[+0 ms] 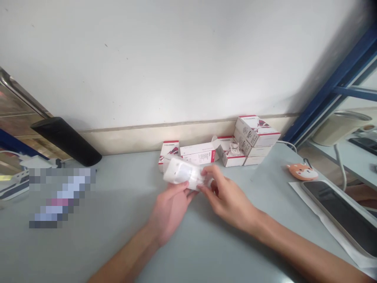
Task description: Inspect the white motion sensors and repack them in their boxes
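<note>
My left hand (173,200) holds a white plastic device (182,173) that looks like a motion sensor, with a pale window on its front. It seems to be in a clear plastic bag and is tilted above the table. At the sensor's right end, the thumb and fingers of my right hand (220,188) pinch what looks like the bag; blur hides the exact grip. Just behind the hands lies a white box (198,152) with red print and an open flap at its right end. A small red-and-white box (169,151) stands to its left.
Several similar boxes (256,137) are stacked against the wall on the right, with a small white part (235,148) on a lower box beside them. An orange animal-face case (302,171) and a phone (338,212) lie at the right. A black cylinder (69,141) leans at the left.
</note>
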Demonstrator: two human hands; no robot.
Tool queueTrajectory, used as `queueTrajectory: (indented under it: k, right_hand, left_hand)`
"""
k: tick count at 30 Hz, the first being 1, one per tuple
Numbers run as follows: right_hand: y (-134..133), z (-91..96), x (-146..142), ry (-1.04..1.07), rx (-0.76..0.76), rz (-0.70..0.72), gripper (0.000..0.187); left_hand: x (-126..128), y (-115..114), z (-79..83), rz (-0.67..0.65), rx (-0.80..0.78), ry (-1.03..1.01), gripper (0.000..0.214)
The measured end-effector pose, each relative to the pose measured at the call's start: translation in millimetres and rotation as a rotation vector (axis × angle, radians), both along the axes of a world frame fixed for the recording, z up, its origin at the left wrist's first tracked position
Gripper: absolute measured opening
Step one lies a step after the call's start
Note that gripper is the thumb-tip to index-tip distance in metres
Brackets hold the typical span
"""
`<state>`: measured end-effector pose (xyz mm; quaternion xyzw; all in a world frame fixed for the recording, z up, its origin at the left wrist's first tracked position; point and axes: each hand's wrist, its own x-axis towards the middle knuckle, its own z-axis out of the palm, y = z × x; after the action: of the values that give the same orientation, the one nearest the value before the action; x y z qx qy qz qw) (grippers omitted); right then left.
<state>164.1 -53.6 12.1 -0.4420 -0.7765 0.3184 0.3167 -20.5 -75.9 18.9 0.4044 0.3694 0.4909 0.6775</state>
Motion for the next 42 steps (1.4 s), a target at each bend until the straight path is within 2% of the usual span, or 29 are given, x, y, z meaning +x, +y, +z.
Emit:
queueTrajectory:
  k: [4,8,11,14,17,19,23,27,30,32,37,39,42]
  right_hand:
    - [3,-3.5,4,0.207,0.051,0.033,0.004]
    - [4,0.1,7,0.432,0.028,-0.033,0.011]
    - [8,6.1,8,0.597,-0.083,-0.048,0.022]
    - [14,10.1,10,0.718,-0.263,-0.01,0.035]
    - [21,10.4,13,0.72,-0.34,0.017,0.038]
    - [26,9.2,15,0.623,-0.282,-0.025,0.038]
    - [30,3.8,17,0.412,-0.075,-0.152,0.038]
    - [31,-2.7,15,0.271,0.049,-0.212,0.033]
    - [32,-3.2,16,0.204,0.084,-0.197,0.032]
    - [34,-1.0,17,0.227,0.044,-0.172,0.035]
    - [37,6.2,18,0.376,-0.215,-0.056,0.044]
    - [38,7.4,18,0.425,-0.258,-0.094,0.043]
    - [39,7.3,18,0.481,-0.318,-0.207,0.037]
  left_hand:
    - [-6,5,0.3,-0.003,0.014,-0.017,0.06]
    - [-13,7,-5.7,0.194,0.115,0.097,0.078]
    - [-23,8,-11.8,0.276,0.375,0.405,0.089]
    - [-32,11,-16.0,0.197,0.627,0.813,0.082]
    - [-36,14,-18.6,0.196,0.641,0.939,0.059]
    - [-34,16,-19.9,0.243,0.548,0.869,0.049]
    - [-27,17,-19.0,0.313,0.389,0.674,0.044]
    - [-18,11,-9.3,0.219,0.126,0.648,0.047]
    - [-15,8,-0.9,0.111,-0.016,0.595,0.049]
    - [-17,7,1.8,0.039,-0.107,0.499,0.048]
    - [-26,11,1.6,-0.1,-0.293,0.138,0.043]
    - [-29,11,4.3,-0.129,-0.271,-0.023,0.041]
    - [-32,10,9.8,-0.141,-0.122,-0.19,0.044]
